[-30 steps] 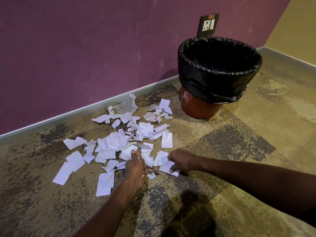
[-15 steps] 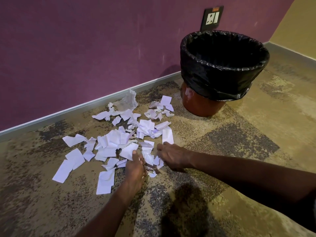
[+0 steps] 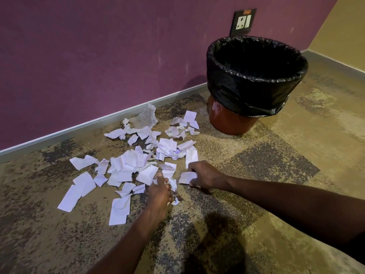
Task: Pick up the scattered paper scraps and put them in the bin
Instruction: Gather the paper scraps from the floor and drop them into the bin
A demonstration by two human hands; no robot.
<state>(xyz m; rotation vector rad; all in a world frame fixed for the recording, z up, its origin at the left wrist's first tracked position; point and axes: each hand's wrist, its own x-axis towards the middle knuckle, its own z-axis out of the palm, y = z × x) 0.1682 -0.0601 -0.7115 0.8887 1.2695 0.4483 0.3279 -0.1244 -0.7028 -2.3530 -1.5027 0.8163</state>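
Several white paper scraps lie scattered on the carpet between the wall and me. A brown bin with a black bag liner stands behind them to the right, its mouth open. My left hand is at the near edge of the pile, fingers curled round a few small crumpled scraps. My right hand is just to its right, low over the floor, pinching a white scrap that sticks out to the left of the fingers.
A purple wall with a grey skirting board runs behind the pile. A crumpled clear plastic piece sits by the skirting. A wall socket is above the bin. Patterned carpet spreads to the right and front.
My right hand has slid over the near scraps and now pinches one white scrap, lifted slightly. My left hand has stayed at the pile's near edge, holding its scraps.
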